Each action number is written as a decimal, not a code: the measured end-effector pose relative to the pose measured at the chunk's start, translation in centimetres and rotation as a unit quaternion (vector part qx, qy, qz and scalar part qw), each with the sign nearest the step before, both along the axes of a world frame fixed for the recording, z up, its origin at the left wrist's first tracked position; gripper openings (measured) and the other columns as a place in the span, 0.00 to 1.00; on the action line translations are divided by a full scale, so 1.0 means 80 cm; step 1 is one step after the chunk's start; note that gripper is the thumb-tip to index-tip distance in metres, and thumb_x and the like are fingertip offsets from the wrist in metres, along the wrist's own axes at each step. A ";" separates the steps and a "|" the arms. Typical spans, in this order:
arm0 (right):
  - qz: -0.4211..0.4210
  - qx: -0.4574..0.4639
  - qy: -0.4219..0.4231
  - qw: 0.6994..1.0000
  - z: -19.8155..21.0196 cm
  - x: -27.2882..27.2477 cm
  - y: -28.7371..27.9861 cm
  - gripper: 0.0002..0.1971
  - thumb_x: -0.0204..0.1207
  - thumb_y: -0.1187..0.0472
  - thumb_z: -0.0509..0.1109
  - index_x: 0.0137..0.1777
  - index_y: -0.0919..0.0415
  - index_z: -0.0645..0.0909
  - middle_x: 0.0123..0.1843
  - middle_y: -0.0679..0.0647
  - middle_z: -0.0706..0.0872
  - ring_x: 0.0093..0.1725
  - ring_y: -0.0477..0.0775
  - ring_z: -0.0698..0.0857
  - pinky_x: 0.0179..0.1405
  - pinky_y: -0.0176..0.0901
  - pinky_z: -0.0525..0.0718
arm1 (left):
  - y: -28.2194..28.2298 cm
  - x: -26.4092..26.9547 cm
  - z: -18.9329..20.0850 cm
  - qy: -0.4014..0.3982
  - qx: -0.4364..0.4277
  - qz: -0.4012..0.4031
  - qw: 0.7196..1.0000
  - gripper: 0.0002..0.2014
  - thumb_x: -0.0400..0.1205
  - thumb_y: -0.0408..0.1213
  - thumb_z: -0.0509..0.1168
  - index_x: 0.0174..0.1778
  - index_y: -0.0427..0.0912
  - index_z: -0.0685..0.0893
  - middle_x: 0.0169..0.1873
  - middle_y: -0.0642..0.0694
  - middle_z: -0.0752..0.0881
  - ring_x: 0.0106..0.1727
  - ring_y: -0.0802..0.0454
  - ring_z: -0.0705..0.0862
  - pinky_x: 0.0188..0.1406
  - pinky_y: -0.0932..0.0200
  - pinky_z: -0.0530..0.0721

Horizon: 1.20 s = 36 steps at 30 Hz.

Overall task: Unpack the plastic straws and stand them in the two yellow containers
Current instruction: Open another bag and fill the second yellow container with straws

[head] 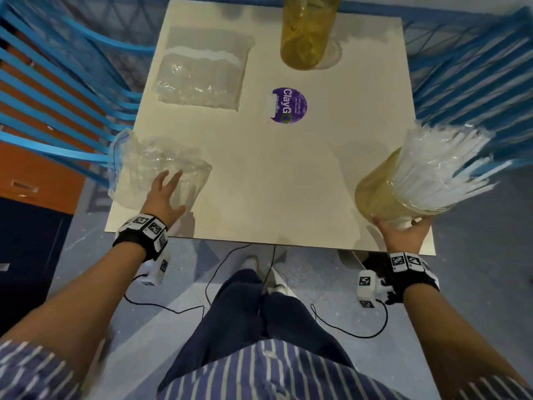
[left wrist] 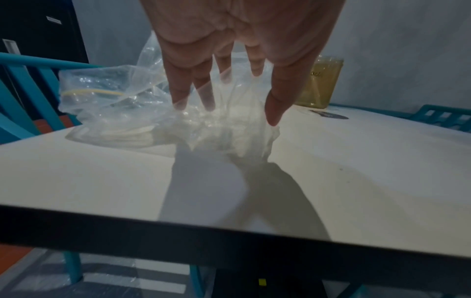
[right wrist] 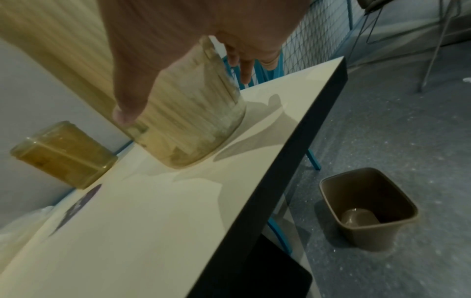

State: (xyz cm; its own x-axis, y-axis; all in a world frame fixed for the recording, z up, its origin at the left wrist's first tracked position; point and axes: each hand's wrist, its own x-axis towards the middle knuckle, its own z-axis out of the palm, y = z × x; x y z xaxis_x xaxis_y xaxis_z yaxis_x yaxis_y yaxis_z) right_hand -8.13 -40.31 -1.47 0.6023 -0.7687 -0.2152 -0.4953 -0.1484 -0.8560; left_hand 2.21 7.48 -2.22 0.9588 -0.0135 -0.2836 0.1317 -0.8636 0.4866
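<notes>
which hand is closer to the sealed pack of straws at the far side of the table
Left. The left hand rests on the empty bag, directly nearer than the sealed pack; the right hand holds the filled yellow container across the table.

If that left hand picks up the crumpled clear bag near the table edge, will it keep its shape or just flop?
Probably flop: the empty bag is thin, wrinkled film, already collapsed on the table. It looks very light, so the left hand, fingers spread over it, might slide it rather than pin it. Its glossy surface may be slippery; pinching a fold seems safer.
</notes>
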 end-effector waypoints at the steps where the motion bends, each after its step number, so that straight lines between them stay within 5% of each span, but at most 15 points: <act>1: -0.028 0.002 0.010 1.000 0.002 -0.002 0.009 0.55 0.52 0.59 0.87 0.78 0.62 0.60 0.72 0.54 0.71 0.69 0.52 0.73 0.66 0.25 0.70 | -0.005 -0.004 0.003 -0.013 0.002 0.009 1.000 0.41 0.73 0.31 0.73 0.79 0.53 0.62 0.81 0.41 0.56 0.77 0.36 0.65 0.74 0.44 0.70; 5: -0.113 0.020 0.067 0.991 -0.006 -0.019 0.051 0.47 0.56 0.51 0.85 0.72 0.62 0.65 0.62 0.57 0.77 0.63 0.58 0.78 0.62 0.45 0.77 | -0.041 -0.026 0.023 -0.119 -0.004 0.039 0.992 0.33 0.74 0.34 0.73 0.76 0.48 0.71 0.80 0.38 0.59 0.78 0.36 0.60 0.79 0.45 0.61; 9: 0.019 0.028 0.056 0.998 -0.022 0.001 0.094 0.20 0.71 0.58 0.75 0.60 0.61 0.74 0.40 0.51 0.79 0.40 0.54 0.80 0.55 0.54 0.82 | -0.104 -0.040 0.031 -0.190 -0.040 0.014 0.981 0.24 0.75 0.31 0.70 0.68 0.43 0.79 0.77 0.34 0.65 0.75 0.33 0.63 0.74 0.46 0.64; 12: 0.133 0.004 0.026 0.991 -0.019 0.050 0.127 0.08 0.74 0.62 0.70 0.53 0.60 0.78 0.34 0.47 0.78 0.34 0.49 0.78 0.44 0.45 0.80 | -0.152 -0.021 0.032 -0.166 -0.088 -0.003 0.982 0.19 0.76 0.30 0.68 0.64 0.42 0.82 0.74 0.34 0.69 0.74 0.34 0.66 0.71 0.56 0.61; 17: 0.260 -0.071 -0.044 0.962 0.009 0.189 0.160 0.04 0.75 0.65 0.68 0.48 0.62 0.82 0.48 0.56 0.85 0.38 0.52 0.80 0.44 0.46 0.82 | -0.206 0.098 0.046 -0.122 -0.148 0.004 0.981 0.19 0.76 0.30 0.67 0.64 0.43 0.82 0.72 0.38 0.70 0.74 0.40 0.67 0.67 0.71 0.55; 21: 0.315 -0.115 -0.073 0.939 0.043 0.326 0.166 0.09 0.74 0.66 0.68 0.54 0.63 0.80 0.64 0.59 0.77 0.46 0.57 0.83 0.51 0.53 0.85 | -0.227 0.245 0.062 -0.105 -0.142 0.013 0.984 0.19 0.76 0.30 0.66 0.65 0.42 0.81 0.73 0.39 0.69 0.74 0.39 0.67 0.72 0.59 0.62; 24: 0.318 -0.139 -0.060 0.936 0.065 0.423 0.162 0.17 0.75 0.65 0.68 0.64 0.61 0.77 0.78 0.54 0.66 0.50 0.53 0.82 0.49 0.41 0.81 | -0.231 0.364 0.062 -0.093 -0.102 0.028 0.990 0.20 0.77 0.31 0.65 0.66 0.42 0.80 0.74 0.39 0.68 0.74 0.39 0.67 0.72 0.54 0.66; 26: 0.309 -0.158 -0.071 0.935 0.077 0.482 0.155 0.23 0.74 0.64 0.69 0.70 0.61 0.72 0.82 0.54 0.59 0.55 0.56 0.83 0.50 0.43 0.82 | -0.233 0.437 0.055 -0.077 -0.066 0.029 0.994 0.20 0.77 0.31 0.65 0.67 0.41 0.78 0.75 0.40 0.67 0.74 0.39 0.66 0.70 0.52 0.69; 31: 0.284 -0.187 -0.003 0.940 0.093 0.580 0.133 0.28 0.77 0.60 0.67 0.77 0.57 0.66 0.84 0.52 0.55 0.72 0.57 0.72 0.60 0.39 0.72 | -0.232 0.562 0.020 0.004 0.119 -0.030 0.992 0.35 0.76 0.42 0.69 0.78 0.46 0.62 0.82 0.47 0.52 0.75 0.37 0.61 0.68 0.44 0.71; 33: 0.293 -0.199 0.027 0.935 0.090 0.598 0.125 0.22 0.78 0.56 0.66 0.72 0.57 0.72 0.79 0.54 0.66 0.68 0.59 0.75 0.58 0.42 0.73 | -0.231 0.593 0.008 0.044 0.170 -0.050 0.983 0.41 0.76 0.47 0.68 0.81 0.47 0.53 0.83 0.49 0.51 0.77 0.37 0.60 0.70 0.43 0.68; 36: 0.295 -0.227 0.039 0.927 0.086 0.609 0.120 0.13 0.78 0.54 0.65 0.58 0.59 0.80 0.67 0.55 0.76 0.57 0.60 0.81 0.54 0.47 0.76 | -0.232 0.615 0.001 0.091 0.222 -0.072 0.968 0.39 0.75 0.46 0.68 0.80 0.45 0.55 0.77 0.41 0.64 0.78 0.35 0.58 0.72 0.41 0.66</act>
State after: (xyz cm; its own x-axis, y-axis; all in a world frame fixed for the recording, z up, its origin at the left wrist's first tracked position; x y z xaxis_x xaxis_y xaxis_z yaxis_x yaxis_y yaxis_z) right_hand 40.57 -30.72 5.40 0.9429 -0.3328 -0.0114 -0.2717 -0.7493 -0.6039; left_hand 51.45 -11.05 -2.17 0.8897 0.0199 -0.4561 0.0439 -0.9981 0.0422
